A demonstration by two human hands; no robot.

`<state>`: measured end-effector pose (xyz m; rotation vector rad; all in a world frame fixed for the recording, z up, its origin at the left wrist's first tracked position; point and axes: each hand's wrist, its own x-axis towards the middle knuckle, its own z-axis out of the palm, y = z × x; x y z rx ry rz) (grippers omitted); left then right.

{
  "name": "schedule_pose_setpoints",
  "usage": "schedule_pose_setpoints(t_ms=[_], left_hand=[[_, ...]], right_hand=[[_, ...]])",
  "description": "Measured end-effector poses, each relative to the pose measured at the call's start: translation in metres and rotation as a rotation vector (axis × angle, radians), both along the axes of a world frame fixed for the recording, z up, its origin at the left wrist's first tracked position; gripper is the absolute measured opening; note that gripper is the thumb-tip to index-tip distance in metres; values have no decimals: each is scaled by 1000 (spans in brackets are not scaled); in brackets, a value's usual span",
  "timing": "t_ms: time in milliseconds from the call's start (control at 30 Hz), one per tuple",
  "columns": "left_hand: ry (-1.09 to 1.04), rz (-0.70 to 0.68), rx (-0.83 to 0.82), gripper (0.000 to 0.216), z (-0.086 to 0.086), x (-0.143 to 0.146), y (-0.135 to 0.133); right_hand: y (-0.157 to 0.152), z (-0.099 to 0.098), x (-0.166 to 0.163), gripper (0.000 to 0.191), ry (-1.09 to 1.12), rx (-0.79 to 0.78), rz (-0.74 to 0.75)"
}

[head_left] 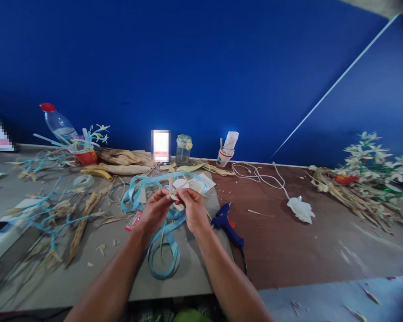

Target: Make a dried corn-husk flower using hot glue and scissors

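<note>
My left hand [157,208] and my right hand [193,208] meet over the middle of the table, fingertips pinched close together. Between them is a small pale strip of dried husk [171,184], its upper end sticking up; the fingers hide the rest. Light blue ribbon [129,197] loops behind and below my hands, with a coil [164,268] lying between my forearms. A pink and clear packet [133,220] lies beside my left wrist. To the right of my right hand rests a blue glue gun [229,226], nozzle pointing away.
Blue-wrapped stems [55,226] and dried husks [83,223] cover the left side. Along the back stand a tilted bottle [58,125], a red cup [87,157], a glass jar [183,152] and a paper cup [224,157]. White cable [262,174] and white flowers [369,154] lie right.
</note>
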<state>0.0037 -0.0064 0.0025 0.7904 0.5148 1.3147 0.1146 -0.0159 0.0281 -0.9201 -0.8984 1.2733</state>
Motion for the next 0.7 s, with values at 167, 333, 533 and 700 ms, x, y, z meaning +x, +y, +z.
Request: schedule_pose_setpoints(t_ms=[167,333,533,700], left_hand=[[-33,30,-48,14,-4,-2,3],[-72,17,-51,14,-10,-3,6],[-73,-21,-61,11,-9,0,2],[-62,15,-52,15,-5,2,0]], right_hand=[[4,-10,0,25,122,-80,-9],[4,-14,-4,14,-52,11,-11],[4,-16,-5,7,-246,199,-31],[2,-14,-2,8,-334,278,-35]])
